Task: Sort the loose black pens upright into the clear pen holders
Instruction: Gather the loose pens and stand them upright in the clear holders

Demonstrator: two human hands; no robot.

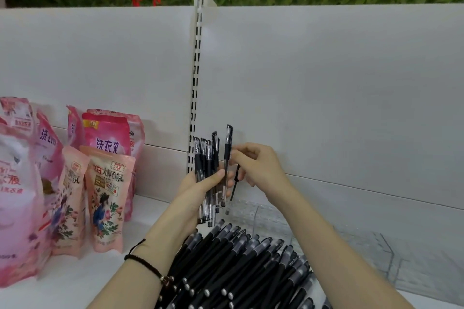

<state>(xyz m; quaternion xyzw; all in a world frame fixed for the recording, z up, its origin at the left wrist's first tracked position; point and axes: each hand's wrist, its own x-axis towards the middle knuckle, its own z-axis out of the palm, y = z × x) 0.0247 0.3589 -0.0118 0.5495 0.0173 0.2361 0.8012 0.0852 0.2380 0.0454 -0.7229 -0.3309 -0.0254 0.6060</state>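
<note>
Head view, shelf sorting. A bundle of black gel pens (207, 178) is held upright, caps uppermost, in the left hand (200, 190), whose fingers and thumb are curled round the clear barrels. A single pen (228, 155), raised above the rest of the bundle, is pinched at its black grip by the fingertips of the right hand (258, 165). A thin dark strand below that hand cannot be identified. Both hands are seen above the white shelf (75, 281), just in front of its slotted upright (197, 83). A heap of loose black pens (238, 266) is shown lying flat at the front edge. The clear pen holders (271, 218) are set just behind and to the right of it. Pink detergent pouches (108, 198) are stood toward the left end. A dark beaded bracelet (148, 267) is worn on the left wrist.
</note>
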